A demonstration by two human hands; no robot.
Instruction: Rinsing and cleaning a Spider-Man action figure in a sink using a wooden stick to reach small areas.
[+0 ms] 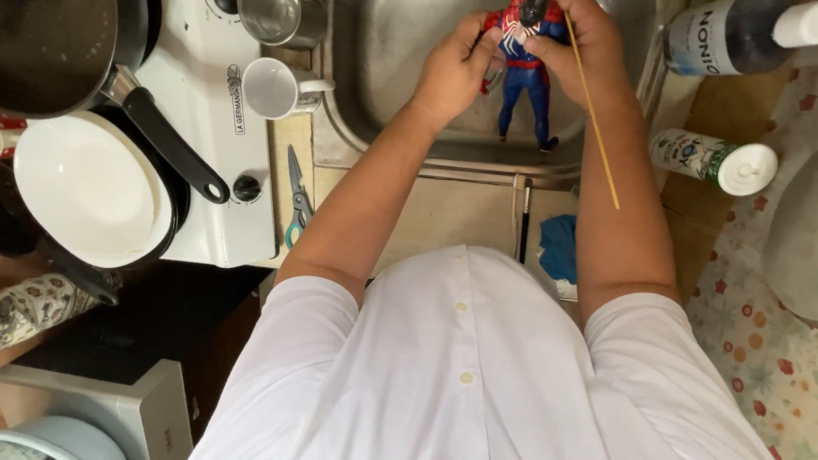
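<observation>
Steel sink [383, 70] fills the upper middle of the frame. Over it, the left hand [455, 66] and right hand [583, 40] clamp their fingers on a red-and-blue toy figure [525, 82]; a thin wooden stick [592, 113] slants from the right hand.

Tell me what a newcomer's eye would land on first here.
First comes the red and blue action figure, held upright over the steel sink by the left hand and right hand; a thin wooden stick slants across the right wrist. Next, the white plates stacked on the stove at left.
</observation>
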